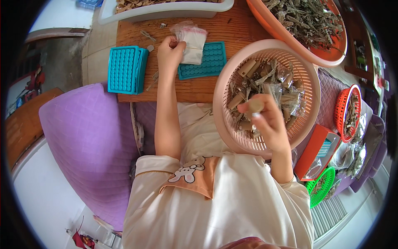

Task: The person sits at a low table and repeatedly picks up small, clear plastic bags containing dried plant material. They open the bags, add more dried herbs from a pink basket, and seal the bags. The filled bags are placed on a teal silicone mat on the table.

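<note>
My left hand [169, 52] reaches forward over the wooden board [232, 31] and pinches the edge of a small clear plastic bag [191, 41] that lies partly on a teal moulded tray [205, 62]. My right hand [267, 118] hovers over the pink perforated basket [226, 85] and grips a short tan roll [255, 107] between thumb and fingers. The basket holds several tan rolls, dried stalks and small clear packets.
A stack of teal moulded trays [124, 69] lies left on the board. An orange basin of dried stalks [309, 20] and a white tub [166, 9] sit behind. Small red [350, 110], orange [317, 151] and green [321, 186] baskets stand right. A purple cushion [89, 141] lies left.
</note>
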`<state>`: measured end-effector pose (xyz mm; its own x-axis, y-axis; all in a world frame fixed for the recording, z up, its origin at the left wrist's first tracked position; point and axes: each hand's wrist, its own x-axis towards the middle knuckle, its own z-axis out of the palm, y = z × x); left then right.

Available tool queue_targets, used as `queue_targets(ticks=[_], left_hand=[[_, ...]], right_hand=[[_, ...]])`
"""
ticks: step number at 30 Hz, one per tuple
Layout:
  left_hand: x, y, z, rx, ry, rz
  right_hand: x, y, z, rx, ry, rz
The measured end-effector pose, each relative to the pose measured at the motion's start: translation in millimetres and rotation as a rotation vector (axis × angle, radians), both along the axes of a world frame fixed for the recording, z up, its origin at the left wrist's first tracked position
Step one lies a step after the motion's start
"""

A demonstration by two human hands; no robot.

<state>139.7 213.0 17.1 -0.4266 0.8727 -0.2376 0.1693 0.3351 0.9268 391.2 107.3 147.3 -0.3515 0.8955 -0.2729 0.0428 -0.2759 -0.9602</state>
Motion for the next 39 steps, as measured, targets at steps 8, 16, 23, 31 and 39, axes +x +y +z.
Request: queue_targets(ticks=[8, 16, 23, 31, 39], left_hand=[[2, 1, 11, -0.067, 0.155, 0.006], [17, -18, 32, 0.25, 0.493, 0.007], [28, -40, 65, 0.313, -0.17, -0.054], [65, -85, 128, 0.045, -0.717, -0.819], [80, -90, 127, -0.055, -0.552, -0.882]], right_hand=[[23, 18, 4, -0.09, 1.172, -0.259], [43, 29, -7, 0.197, -0.12, -0.313], [71, 35, -12, 0.03, 0.841, -0.364], [27, 24, -10, -0.195, 1.03, -0.403], [-1, 17, 7, -0.115, 0.954, -0.287]])
